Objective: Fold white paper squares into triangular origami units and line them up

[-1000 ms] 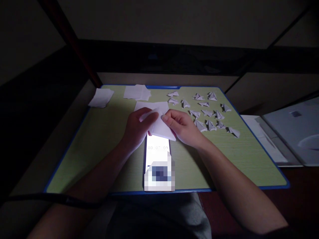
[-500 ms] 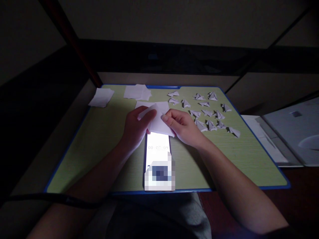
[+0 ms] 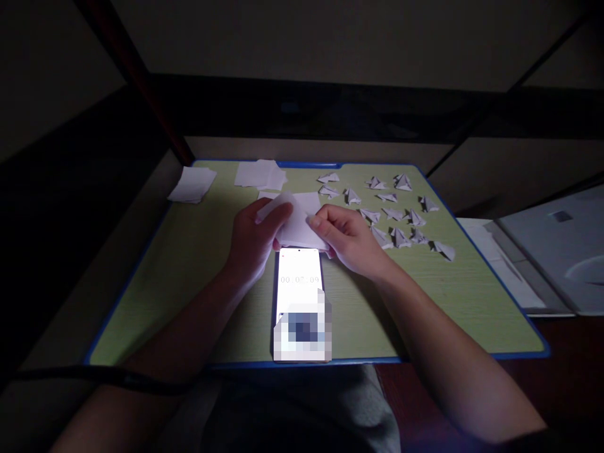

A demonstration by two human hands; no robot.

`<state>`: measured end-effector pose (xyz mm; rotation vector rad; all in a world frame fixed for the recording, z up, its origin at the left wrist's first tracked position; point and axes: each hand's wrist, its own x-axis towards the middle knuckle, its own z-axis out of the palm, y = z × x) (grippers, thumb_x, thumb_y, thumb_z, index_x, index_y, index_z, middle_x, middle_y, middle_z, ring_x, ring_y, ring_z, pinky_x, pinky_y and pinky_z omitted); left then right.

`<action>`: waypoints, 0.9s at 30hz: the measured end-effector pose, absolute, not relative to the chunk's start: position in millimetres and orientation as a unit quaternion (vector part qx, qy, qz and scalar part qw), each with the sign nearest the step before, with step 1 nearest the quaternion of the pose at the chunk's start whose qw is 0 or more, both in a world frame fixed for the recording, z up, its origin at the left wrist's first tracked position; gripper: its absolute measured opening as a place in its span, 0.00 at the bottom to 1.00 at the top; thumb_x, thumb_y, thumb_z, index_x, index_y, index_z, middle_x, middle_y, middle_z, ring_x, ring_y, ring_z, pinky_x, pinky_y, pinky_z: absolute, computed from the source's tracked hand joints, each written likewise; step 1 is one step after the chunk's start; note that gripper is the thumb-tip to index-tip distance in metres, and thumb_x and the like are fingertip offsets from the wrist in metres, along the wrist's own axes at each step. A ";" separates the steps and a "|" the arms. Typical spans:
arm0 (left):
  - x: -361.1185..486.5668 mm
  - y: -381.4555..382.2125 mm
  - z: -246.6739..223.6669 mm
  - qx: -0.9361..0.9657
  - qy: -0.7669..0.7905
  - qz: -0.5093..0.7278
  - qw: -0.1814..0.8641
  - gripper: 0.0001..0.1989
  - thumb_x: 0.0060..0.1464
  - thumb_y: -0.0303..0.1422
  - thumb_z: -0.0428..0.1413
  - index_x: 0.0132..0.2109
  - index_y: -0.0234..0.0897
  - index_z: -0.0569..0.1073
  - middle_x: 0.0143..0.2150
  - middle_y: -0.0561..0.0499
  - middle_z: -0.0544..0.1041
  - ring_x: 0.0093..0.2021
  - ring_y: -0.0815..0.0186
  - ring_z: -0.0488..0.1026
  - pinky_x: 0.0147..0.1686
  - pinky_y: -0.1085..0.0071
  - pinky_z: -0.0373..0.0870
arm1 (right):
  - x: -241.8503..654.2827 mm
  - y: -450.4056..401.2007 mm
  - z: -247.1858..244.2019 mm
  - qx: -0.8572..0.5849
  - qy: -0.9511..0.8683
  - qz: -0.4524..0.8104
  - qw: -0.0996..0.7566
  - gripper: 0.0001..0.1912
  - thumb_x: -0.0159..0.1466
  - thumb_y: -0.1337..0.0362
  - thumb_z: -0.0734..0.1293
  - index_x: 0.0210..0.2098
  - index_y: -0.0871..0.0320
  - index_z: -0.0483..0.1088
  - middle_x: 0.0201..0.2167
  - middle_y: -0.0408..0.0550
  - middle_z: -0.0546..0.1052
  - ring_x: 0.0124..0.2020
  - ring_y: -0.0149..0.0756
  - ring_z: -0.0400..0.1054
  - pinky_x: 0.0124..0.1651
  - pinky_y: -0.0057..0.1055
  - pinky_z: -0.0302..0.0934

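Note:
Between both hands is a white sheet of paper (image 3: 298, 228), held above the table just past the top of a lit phone (image 3: 298, 270). My left hand (image 3: 257, 234) grips its left side, thumb on top, and a flap curls up by that thumb. My right hand (image 3: 346, 239) pinches the right side between thumb and bent fingers. Behind the held sheet lies another white paper (image 3: 311, 200), partly covered. Several small folded paper shapes (image 3: 400, 237) are spread to the right of my right hand. Fingers under the sheet are mostly hidden.
The green table (image 3: 179, 302) has a blue rim. At its back left lie a stack of white paper (image 3: 192, 185) and a second paper pile (image 3: 259, 174). A white box (image 3: 557, 245) stands beyond the right edge. A dark cable (image 3: 108, 376) crosses the lower left.
The sheet has tilted and its near edge has lifted slightly, uncovering the top of the phone. My left hand has shifted a little to the left; the flap by its thumb looks rounder.

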<state>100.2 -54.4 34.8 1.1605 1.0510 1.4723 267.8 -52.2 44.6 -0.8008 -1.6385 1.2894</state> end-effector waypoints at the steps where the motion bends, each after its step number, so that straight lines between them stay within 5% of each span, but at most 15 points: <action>1: 100.6 -54.5 34.6 0.472 0.424 0.601 0.486 0.17 0.47 0.40 0.65 0.24 0.37 0.66 0.16 0.59 0.59 0.14 0.75 0.56 0.11 0.76 0.49 | 268.0 -51.9 44.3 -0.321 -0.660 0.518 0.439 0.24 0.64 0.47 0.68 0.23 0.56 0.61 0.14 0.35 0.63 0.15 0.23 0.53 0.18 0.26 0.45; 27: 105.2 -55.8 43.0 0.379 0.456 0.625 0.508 0.13 0.44 0.39 0.64 0.31 0.38 0.69 0.21 0.54 0.68 0.17 0.71 0.63 0.13 0.75 0.54 | 269.5 -51.6 46.0 -0.322 -0.675 0.506 0.430 0.23 0.65 0.47 0.67 0.23 0.57 0.62 0.15 0.35 0.65 0.16 0.23 0.55 0.21 0.27 0.47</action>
